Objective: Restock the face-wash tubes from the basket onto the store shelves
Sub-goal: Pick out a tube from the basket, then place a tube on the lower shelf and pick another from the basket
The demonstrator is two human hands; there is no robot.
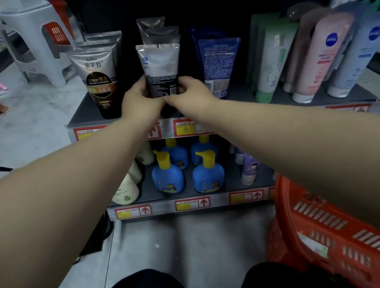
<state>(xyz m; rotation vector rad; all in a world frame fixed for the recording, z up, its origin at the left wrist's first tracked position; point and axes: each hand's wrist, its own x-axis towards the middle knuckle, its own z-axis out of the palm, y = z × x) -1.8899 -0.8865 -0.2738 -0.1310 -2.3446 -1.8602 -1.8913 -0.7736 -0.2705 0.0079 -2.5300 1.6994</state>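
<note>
Basket [318, 218], red plastic, on the floor at near right, beside dark-trousered knees. Lower shelf [149, 190] carries blue pump bottles [168, 176] with yellow caps. Above, both arms reach to the middle shelf [81, 115]. Left hand [139, 99] and right hand [188, 92] each curl fingers round the lower end of a silver-and-black face-wash tube [160, 67], upright at the shelf front, base hidden. Matching tubes [160, 33] queue behind; black cleanser tube [101, 83] left, blue tube [220, 63] right.
</note>
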